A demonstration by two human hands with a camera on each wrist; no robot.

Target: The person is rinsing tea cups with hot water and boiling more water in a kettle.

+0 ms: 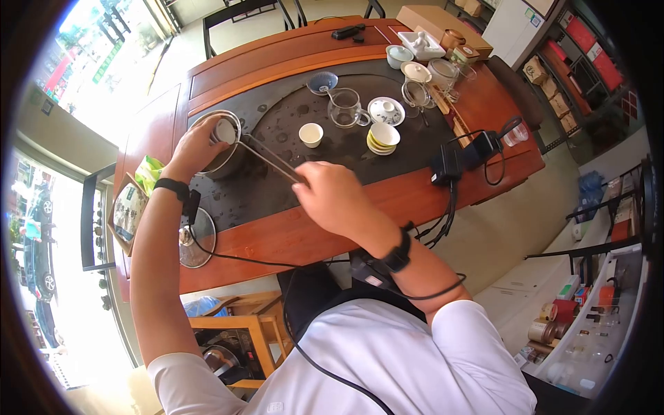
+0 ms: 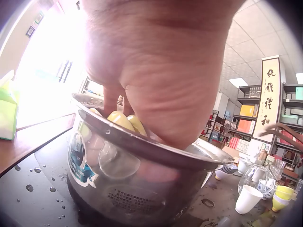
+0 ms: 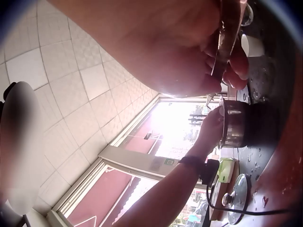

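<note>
On the worktop's [image 1: 277, 235] left, the left hand [image 1: 190, 149] apparently pinches 1 white cup [image 1: 225, 130] in the metal pot [image 2: 142, 165] while right-hand [image 1: 332, 197] fingers clasp tongs [image 1: 289, 171], probably mid-rinse, the next move calling for a careful lift.

The pot [image 2: 142, 175] is silver-grey and bears a blue-and-white label [image 2: 80, 163]; the tongs [image 1: 277, 159] are silver. The gripped cup [image 1: 225, 131] shows white inside. Stacked cups [image 1: 379, 146] are yellow outside, white inside. The lidded dish [image 1: 386, 111] is white with dark motifs; the small bowl [image 1: 322, 84], patterned blue. Tray [image 1: 277, 200]: dark grey. Table [image 1: 263, 238]: reddish brown.
</note>
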